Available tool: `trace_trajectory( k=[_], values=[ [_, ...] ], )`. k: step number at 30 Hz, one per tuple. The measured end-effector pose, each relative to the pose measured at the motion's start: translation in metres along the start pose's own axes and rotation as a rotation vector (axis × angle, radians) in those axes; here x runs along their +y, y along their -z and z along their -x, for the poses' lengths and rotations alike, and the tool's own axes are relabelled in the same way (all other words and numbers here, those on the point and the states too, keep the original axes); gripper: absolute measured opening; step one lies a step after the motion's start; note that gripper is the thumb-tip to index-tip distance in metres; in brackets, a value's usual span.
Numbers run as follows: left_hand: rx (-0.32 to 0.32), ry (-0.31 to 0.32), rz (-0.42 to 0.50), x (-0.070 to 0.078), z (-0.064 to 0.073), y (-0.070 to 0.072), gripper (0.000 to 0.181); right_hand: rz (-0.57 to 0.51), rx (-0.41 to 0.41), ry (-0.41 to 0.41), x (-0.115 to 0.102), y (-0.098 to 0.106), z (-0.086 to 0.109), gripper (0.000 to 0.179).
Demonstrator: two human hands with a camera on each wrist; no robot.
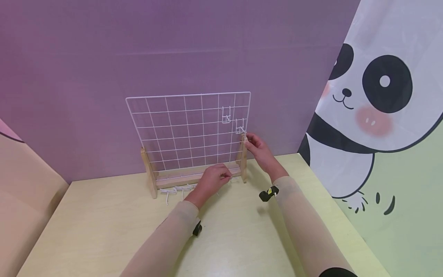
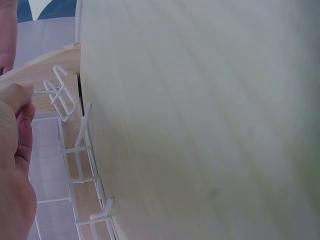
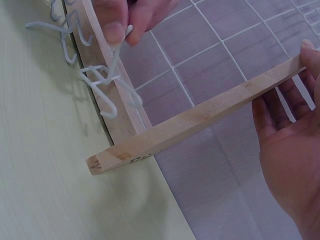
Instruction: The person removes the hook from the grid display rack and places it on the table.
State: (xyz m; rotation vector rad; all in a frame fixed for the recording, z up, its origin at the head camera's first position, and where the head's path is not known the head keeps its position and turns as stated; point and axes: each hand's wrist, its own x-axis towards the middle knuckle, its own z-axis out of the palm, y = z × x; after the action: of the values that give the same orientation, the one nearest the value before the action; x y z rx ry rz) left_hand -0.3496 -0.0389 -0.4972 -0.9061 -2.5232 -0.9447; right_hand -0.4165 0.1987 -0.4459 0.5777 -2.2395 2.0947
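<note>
My left hand (image 1: 212, 181) pinches the stem of a white wire hook (image 3: 107, 75) between thumb and finger, low in front of the wooden stand. The hook's bent prongs hang free of the fingers in the right wrist view. My right hand (image 1: 261, 154) grips the stand's right wooden post (image 3: 200, 117) near its top, thumb on the front and fingers behind. A white wire grid (image 1: 188, 94) stands upright in the stand. Two hooks hang at its upper right, an upper hook (image 1: 226, 120) and a lower hook (image 1: 239, 130).
Several loose white hooks (image 1: 168, 191) lie along the front of the stand's base (image 1: 180, 181) on the pale wooden table (image 1: 104, 231). Behind the grid rises a purple wall (image 1: 173, 73). A panda picture (image 1: 373, 127) covers the right side.
</note>
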Motion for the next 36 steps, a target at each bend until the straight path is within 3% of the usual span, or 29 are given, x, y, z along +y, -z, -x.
trace_trajectory(
  k=[18, 30, 36],
  values=[
    [-0.082, -0.048, -0.063, -0.0033, -0.0050, -0.0082, 0.007, -0.009, 0.001, -0.006, -0.0020, -0.0013, -0.0002, 0.041],
    [-0.175, 0.052, 0.007, 0.0014, -0.0017, -0.0093, 0.007, 0.006, 0.004, -0.022, -0.0028, -0.0014, 0.0021, 0.042],
    [-0.206, 0.021, 0.010, 0.0005, 0.0002, -0.0086, 0.010, 0.007, 0.007, -0.018, -0.0018, -0.0015, 0.0014, 0.042]
  ],
)
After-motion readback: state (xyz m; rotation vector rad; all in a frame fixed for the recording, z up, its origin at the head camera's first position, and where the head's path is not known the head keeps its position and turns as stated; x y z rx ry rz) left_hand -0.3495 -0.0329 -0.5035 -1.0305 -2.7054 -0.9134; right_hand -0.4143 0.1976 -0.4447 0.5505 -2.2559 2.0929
